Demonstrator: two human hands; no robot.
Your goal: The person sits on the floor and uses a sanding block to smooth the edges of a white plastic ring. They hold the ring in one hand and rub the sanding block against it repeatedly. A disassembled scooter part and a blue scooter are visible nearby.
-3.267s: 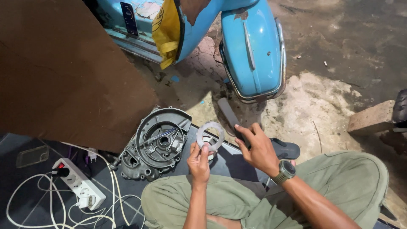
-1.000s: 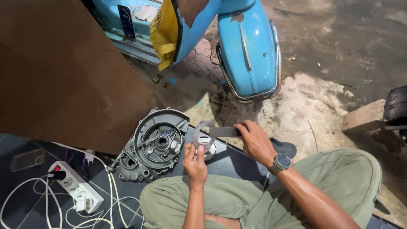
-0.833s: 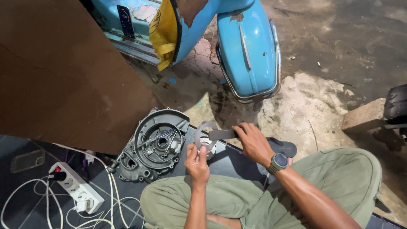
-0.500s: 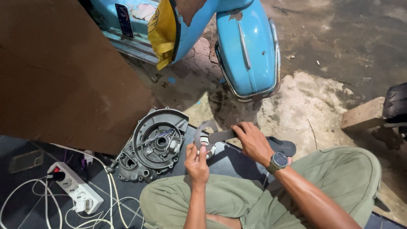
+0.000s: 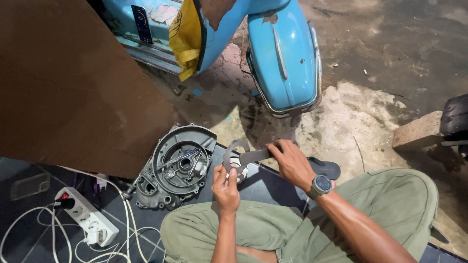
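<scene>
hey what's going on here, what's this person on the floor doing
A person sits on the ground beside a blue scooter. Their left hand holds a grey ring-shaped part from below, while the right hand presses a flat grey tool against it. Just to the left lies a round metal engine cover on a dark mat. A white power strip with tangled cables sits further left, below a large brown board.

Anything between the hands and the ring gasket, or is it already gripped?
Nothing visible in between. The left hand pinches the grey ring gasket at its lower edge; the right hand lays a flat file across it. The engine cover sits apart, to the left.
</scene>
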